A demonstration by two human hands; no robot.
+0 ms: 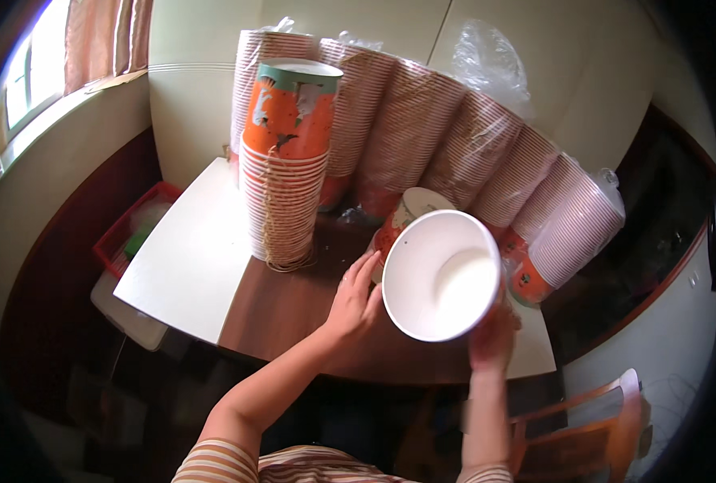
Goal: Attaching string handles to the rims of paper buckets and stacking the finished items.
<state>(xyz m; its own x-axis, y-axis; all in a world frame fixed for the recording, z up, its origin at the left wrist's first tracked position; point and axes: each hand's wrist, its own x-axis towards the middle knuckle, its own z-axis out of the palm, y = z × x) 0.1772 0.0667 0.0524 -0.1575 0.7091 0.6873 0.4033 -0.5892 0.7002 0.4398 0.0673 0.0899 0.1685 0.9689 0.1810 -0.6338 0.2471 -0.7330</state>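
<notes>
A white-lined paper tub [464, 282] is tilted with its wide mouth facing me, over the right half of the table. My right hand [493, 336] grips it from the lower right; its fingers are partly hidden behind the tub. Just left of its rim is my left hand [354, 299], fingers stretched out and slightly apart. Whether those fingertips touch the tub cannot be made out. Behind the tub, partly covered by it, an orange patterned paper tub [410, 211] stands bottom up. To the left rises a tall stack of nested paper tubs [287, 185], upside down, with rough twine [271, 209] hanging along it.
Several plastic-wrapped stacks of tubs [410, 121] line the table's far edge against the wall. Crumpled clear plastic [491, 68] sits above them. The table [185, 266] has white ends and a brown middle. A red basket [115, 233] is at left, a wooden chair [591, 435] at lower right.
</notes>
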